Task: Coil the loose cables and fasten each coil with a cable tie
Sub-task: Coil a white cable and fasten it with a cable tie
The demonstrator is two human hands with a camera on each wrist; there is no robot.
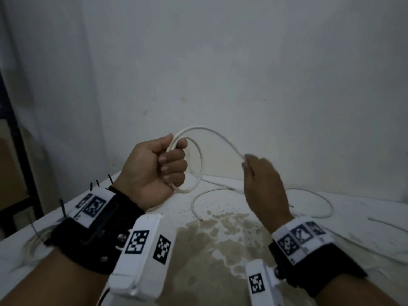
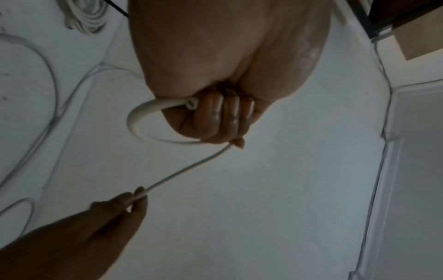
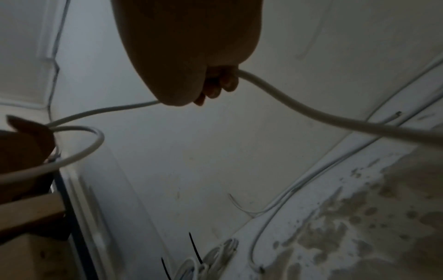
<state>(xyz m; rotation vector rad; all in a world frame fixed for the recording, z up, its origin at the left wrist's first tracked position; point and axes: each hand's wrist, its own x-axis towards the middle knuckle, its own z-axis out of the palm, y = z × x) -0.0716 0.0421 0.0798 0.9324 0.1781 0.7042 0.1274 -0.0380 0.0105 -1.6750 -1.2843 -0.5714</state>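
Note:
My left hand (image 1: 164, 164) is raised above the table and grips a small coil of white cable (image 1: 199, 171) in its fist, the loop hanging to the right of the fingers (image 2: 215, 117). From the coil the cable arcs up and over to my right hand (image 1: 249, 165), which pinches it between thumb and fingers (image 3: 223, 85). Past the right hand the same cable (image 3: 335, 121) trails down onto the white table (image 1: 364, 217) and lies there in a wide loose curve (image 1: 320, 199). Black cable ties (image 1: 63, 208) lie near my left wrist.
A brownish stain (image 1: 220, 235) spreads over the middle of the table. A finished white coil (image 1: 33, 244) lies at the left edge, also in the right wrist view as a coil (image 3: 215, 257) beside black ties (image 3: 195, 248). A white wall stands close behind; a dark shelf frame (image 1: 17, 133) is at left.

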